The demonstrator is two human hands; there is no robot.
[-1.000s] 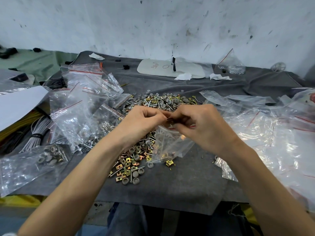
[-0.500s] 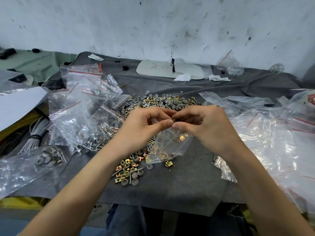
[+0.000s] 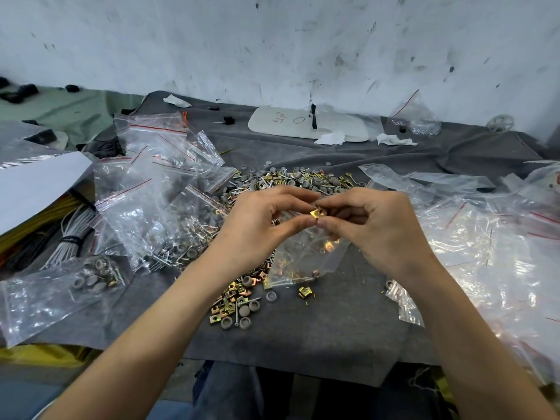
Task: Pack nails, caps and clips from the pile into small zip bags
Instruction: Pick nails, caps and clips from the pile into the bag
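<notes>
Mid-tabletop [image 3: 318, 328], the pile [image 3: 285, 181] is partly hidden behind the left hand [image 3: 257, 228] and right hand [image 3: 381, 231]; the small zip bag [image 3: 306, 262], mouth lost between them, holds a few gold clips [image 3: 328, 246]; the left pinches its top; the right pinches one clip [image 3: 318, 213].

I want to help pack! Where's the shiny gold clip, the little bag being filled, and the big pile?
gold clip [image 3: 318, 213]: head view, on its shiny flat face.
little bag [image 3: 306, 262]: head view, on its clear middle panel.
pile [image 3: 291, 180]: head view, on its far part, among grey caps.
</notes>
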